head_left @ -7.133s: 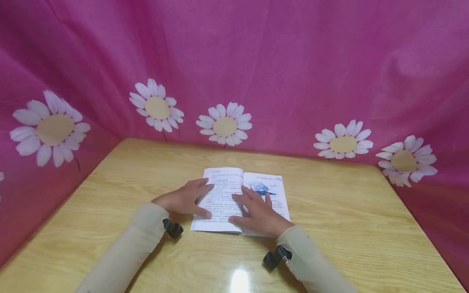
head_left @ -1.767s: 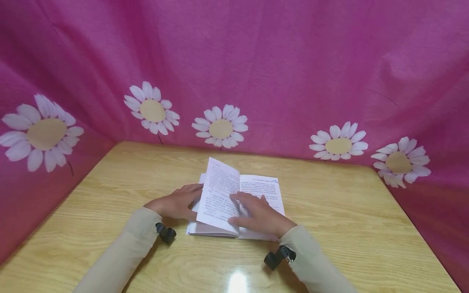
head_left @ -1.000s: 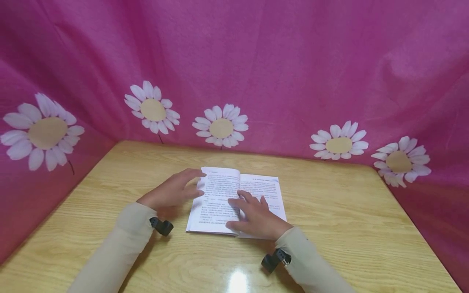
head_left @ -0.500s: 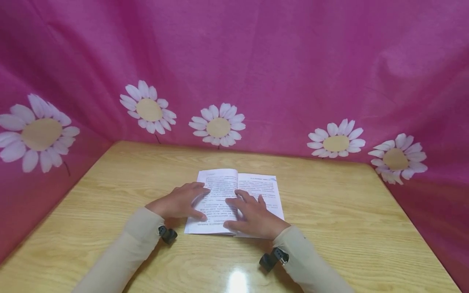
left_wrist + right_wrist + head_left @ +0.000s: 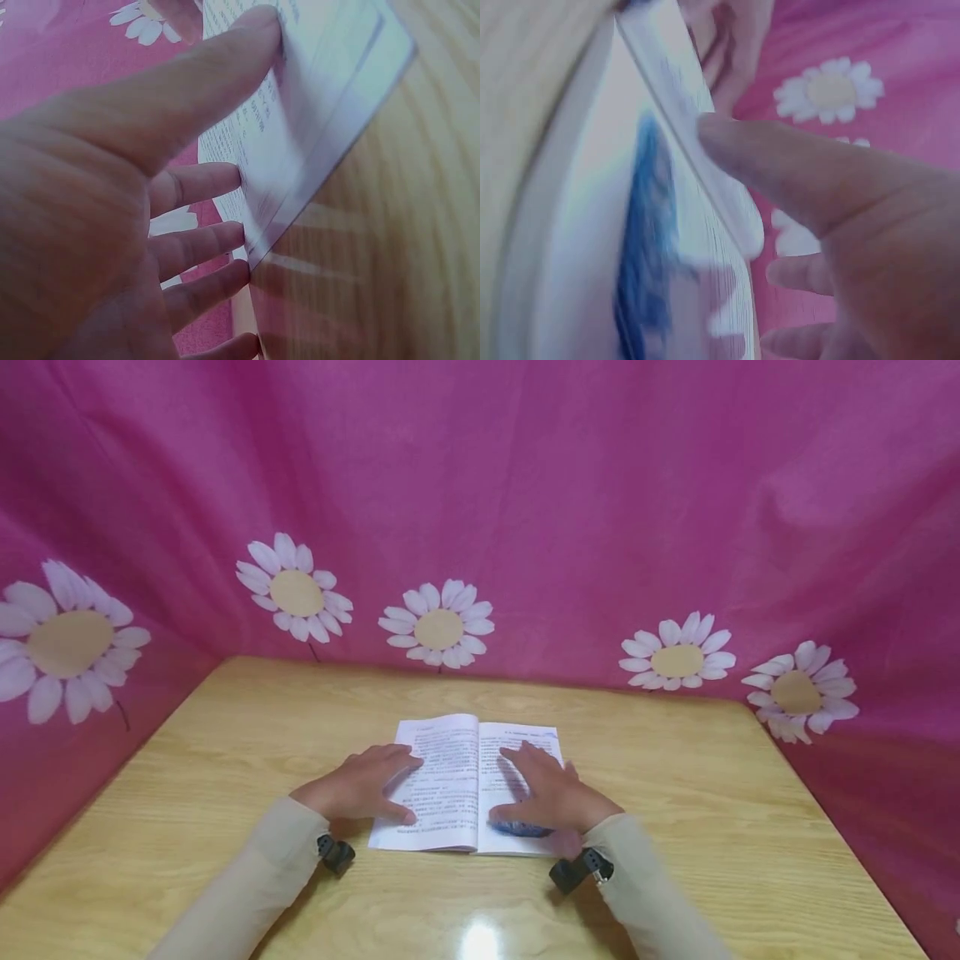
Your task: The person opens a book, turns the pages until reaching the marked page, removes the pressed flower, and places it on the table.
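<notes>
An open paperback book (image 5: 446, 789) lies on the table, printed text on both pages. My left hand (image 5: 360, 783) rests at the left page's outer edge, fingers spread; in the left wrist view its thumb (image 5: 259, 34) touches the page (image 5: 322, 97). Over the right page is my right hand (image 5: 555, 793), its fingers extended and apart. Below its thumb shows a dark blue picture (image 5: 521, 828), which the right wrist view shows blurred. In that view the thumb (image 5: 727, 139) appears in front of the book's pages; whether it touches them I cannot tell.
The light wooden table (image 5: 712, 827) runs to a pink cloth backdrop (image 5: 525, 485) with large white daisies, which also encloses the left and right sides. A black wrist camera (image 5: 336, 853) sits on the left sleeve, another wrist camera (image 5: 577, 870) on the right sleeve.
A leaf was raised and turned to the left page, with the left hand beside it. Since then, the right hand has shifted right from the fold onto the right page, uncovering the blue picture.
</notes>
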Action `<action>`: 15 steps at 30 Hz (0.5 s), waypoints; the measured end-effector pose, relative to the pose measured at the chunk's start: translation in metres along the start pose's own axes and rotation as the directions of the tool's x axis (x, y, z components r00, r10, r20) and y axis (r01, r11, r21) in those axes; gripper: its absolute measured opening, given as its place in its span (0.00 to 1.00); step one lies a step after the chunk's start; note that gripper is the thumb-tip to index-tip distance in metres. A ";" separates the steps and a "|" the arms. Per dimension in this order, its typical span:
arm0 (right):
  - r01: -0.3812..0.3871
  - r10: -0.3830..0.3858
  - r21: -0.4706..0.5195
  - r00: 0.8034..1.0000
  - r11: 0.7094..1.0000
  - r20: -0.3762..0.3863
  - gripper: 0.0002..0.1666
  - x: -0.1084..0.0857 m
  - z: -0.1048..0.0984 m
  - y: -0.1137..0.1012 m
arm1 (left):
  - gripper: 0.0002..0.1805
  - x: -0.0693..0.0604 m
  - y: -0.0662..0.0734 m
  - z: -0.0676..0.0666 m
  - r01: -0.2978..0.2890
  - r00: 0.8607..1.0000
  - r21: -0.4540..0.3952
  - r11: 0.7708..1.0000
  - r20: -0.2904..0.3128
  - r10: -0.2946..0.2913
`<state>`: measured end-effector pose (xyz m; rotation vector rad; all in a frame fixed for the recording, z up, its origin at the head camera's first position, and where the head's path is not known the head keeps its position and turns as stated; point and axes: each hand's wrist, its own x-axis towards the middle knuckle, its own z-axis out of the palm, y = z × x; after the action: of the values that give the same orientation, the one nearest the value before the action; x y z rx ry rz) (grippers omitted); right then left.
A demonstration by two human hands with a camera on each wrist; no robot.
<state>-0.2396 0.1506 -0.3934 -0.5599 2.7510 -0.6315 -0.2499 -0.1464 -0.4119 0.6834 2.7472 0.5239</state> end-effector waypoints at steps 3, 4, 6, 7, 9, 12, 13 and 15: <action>-0.094 0.094 0.003 0.996 0.996 0.004 0.60 0.000 -0.005 0.011 | 0.47 -0.002 0.000 0.000 -0.005 1.000 -0.023 1.000 0.000 0.005; -0.117 0.117 0.010 0.993 0.993 0.004 0.61 0.000 -0.007 0.014 | 0.47 -0.003 -0.001 0.000 -0.007 1.000 -0.028 1.000 0.000 0.007; -0.144 0.144 0.014 0.990 0.990 0.008 0.64 -0.001 -0.009 0.020 | 0.47 -0.003 -0.001 0.000 -0.016 1.000 -0.035 0.999 0.002 0.016; -0.156 0.155 0.022 0.988 0.988 0.014 0.65 -0.002 -0.011 0.022 | 0.47 -0.003 -0.001 0.000 -0.022 1.000 -0.036 0.999 0.001 0.022; -0.164 0.163 0.027 0.986 0.986 0.028 0.68 -0.002 -0.011 0.026 | 0.47 -0.004 -0.001 0.000 -0.016 1.000 -0.030 0.999 0.001 0.016; -0.165 0.163 0.044 0.986 0.985 0.045 0.70 -0.001 -0.011 0.028 | 0.47 -0.004 0.000 -0.001 -0.009 1.000 -0.022 1.000 -0.001 0.009; -0.171 0.168 0.052 0.984 0.984 0.050 0.71 0.000 -0.011 0.029 | 0.47 -0.004 0.000 -0.001 -0.001 1.000 -0.020 1.000 0.000 0.001; -0.181 0.178 0.058 0.982 0.982 0.056 0.71 0.001 -0.010 0.030 | 0.47 -0.004 0.000 -0.001 0.004 1.000 -0.018 1.000 0.000 -0.004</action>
<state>-0.2531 0.1786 -0.3991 -0.3048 2.6849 -0.6480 -0.2471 -0.1488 -0.4101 0.6740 2.7393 0.5475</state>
